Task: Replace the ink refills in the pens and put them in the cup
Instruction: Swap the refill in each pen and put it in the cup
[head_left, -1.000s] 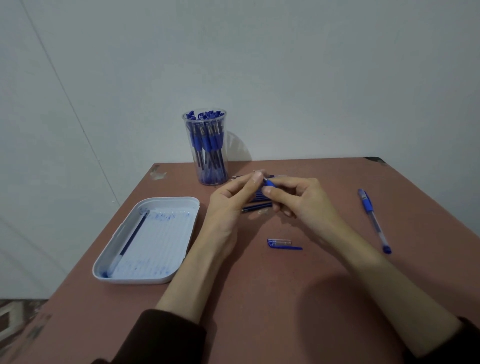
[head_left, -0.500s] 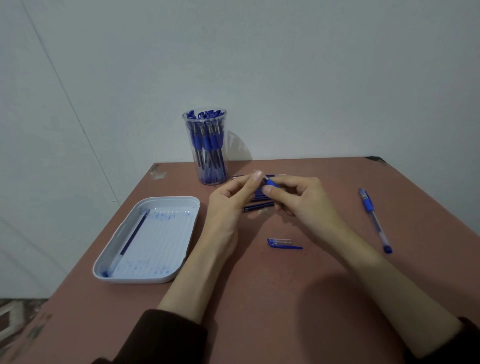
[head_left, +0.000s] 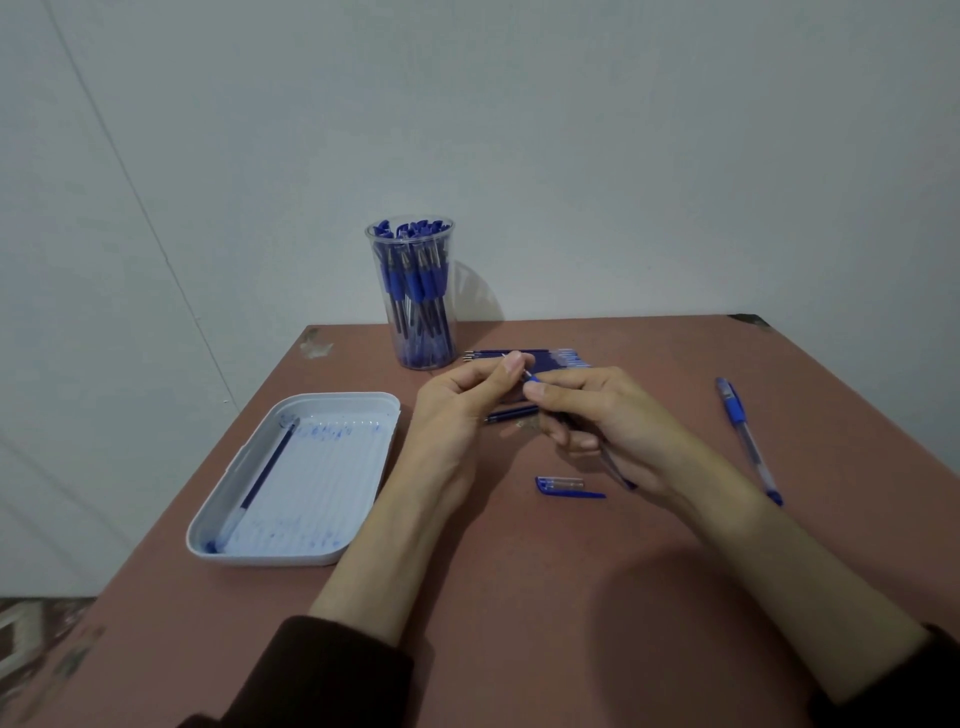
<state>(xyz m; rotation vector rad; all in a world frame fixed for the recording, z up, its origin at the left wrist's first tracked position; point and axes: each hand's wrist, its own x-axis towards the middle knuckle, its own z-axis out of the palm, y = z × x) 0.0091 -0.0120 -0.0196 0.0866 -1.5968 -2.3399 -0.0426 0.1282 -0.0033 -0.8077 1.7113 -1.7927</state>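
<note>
Though the cup (head_left: 415, 317), upper centre, looks nearly full, fingers of the left hand (head_left: 457, 415) and right hand (head_left: 618, 421) both pinch an uncapped pen (head_left: 533, 387) mid-frame; another pen (head_left: 748, 441) lies at right, apparently still to do.

The left hand (head_left: 457, 410) and right hand (head_left: 613, 421) are bare, as are the forearms; dark brown fabric sleeves (head_left: 322, 675) end bunched near the elbows.

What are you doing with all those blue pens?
Swapping ink refills. The right-hand grip holds an uncapped pen while the left-hand grip pinches at its tip. A cap lies on the table; one refill lies in the tray, more refills behind the hands. The cup holds many pens; another pen lies to the right.
</note>
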